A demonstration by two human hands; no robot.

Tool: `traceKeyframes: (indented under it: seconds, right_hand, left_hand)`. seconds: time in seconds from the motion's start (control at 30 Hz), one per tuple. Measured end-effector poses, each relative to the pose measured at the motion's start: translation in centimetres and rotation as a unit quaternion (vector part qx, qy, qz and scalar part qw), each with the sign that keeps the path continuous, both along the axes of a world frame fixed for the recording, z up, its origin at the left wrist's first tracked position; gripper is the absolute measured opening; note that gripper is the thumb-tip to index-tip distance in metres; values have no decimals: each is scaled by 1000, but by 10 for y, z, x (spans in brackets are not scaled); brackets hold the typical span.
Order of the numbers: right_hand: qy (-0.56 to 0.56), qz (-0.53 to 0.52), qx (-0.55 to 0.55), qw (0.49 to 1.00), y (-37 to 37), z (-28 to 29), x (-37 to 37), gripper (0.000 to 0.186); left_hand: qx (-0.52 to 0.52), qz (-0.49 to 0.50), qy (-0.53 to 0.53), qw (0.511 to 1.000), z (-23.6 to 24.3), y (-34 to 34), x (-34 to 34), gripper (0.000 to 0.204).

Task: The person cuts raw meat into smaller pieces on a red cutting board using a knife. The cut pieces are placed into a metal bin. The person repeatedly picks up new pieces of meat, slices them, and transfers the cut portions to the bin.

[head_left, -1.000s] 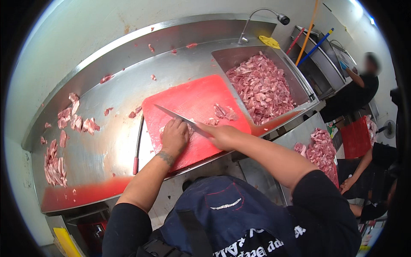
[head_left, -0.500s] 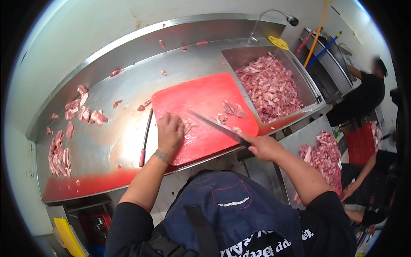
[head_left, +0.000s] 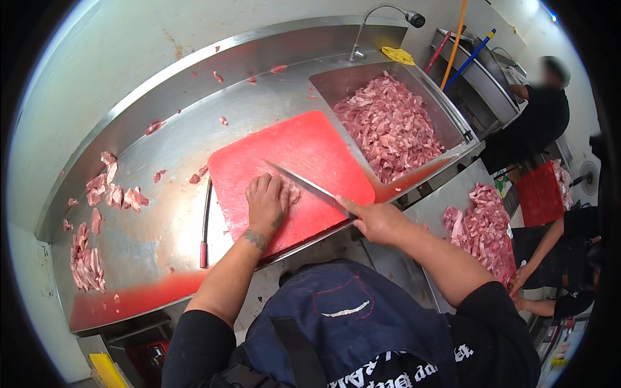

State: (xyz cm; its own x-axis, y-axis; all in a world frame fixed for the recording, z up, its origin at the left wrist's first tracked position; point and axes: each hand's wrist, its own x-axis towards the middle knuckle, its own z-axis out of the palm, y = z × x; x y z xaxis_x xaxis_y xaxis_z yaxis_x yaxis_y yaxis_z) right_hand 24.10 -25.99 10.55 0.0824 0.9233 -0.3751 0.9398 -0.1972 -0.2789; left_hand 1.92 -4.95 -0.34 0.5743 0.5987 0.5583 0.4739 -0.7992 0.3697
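Note:
My right hand (head_left: 378, 222) grips the handle of a long knife (head_left: 308, 185), its blade angled up and left over the red cutting board (head_left: 310, 139). My left hand (head_left: 266, 204) is on the board with its fingers curled over a small piece of raw meat (head_left: 294, 193), which shows just right of the fingertips. The blade lies beyond the meat, slightly apart from it. Left of the board rests a sharpening steel (head_left: 204, 253) with a red handle.
Cut meat (head_left: 391, 126) fills the sink (head_left: 336, 81) at the right, below a faucet (head_left: 414, 18). Larger meat pieces (head_left: 86, 258) lie on the steel counter's left. More meat (head_left: 482, 226) lies on a side table, where a co-worker's hands (head_left: 517, 284) reach in. Another person (head_left: 537, 123) stands farther back.
The pieces of meat on the board's right side are gone from it. My left hand has shifted inward on the board, and the knife lies closer to it. The whole view has shifted slightly.

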Motion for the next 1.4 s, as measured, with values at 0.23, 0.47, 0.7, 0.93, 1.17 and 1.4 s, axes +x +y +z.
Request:
traceKeyframes:
  seconds: [0.23,0.47,0.7,0.93,1.17,1.4]
  right_hand:
    - [11,33,-58,998,-30,29,4,78]
    - [131,-47,-43,989,84,-20,-24,69]
    - [156,-75,-52,983,105,-51,-21,69]
    - [66,-59,6,996,3,-8,18,78]
    - [196,-135,155,959,2,8,24,80]
    - [453,-257,164,838,1,12,27,82]
  left_hand:
    - [32,-4,2,999,-5,7,0,22]
    - [22,-40,30,999,-9,11,0,25]
    - [13,-29,39,999,-2,6,-7,22]
    - [14,-7,20,1000,-3,4,-20,19]
    - [7,-14,12,1000,0,4,-20,25]
    - [11,-10,-3,1000,5,4,-22,32]
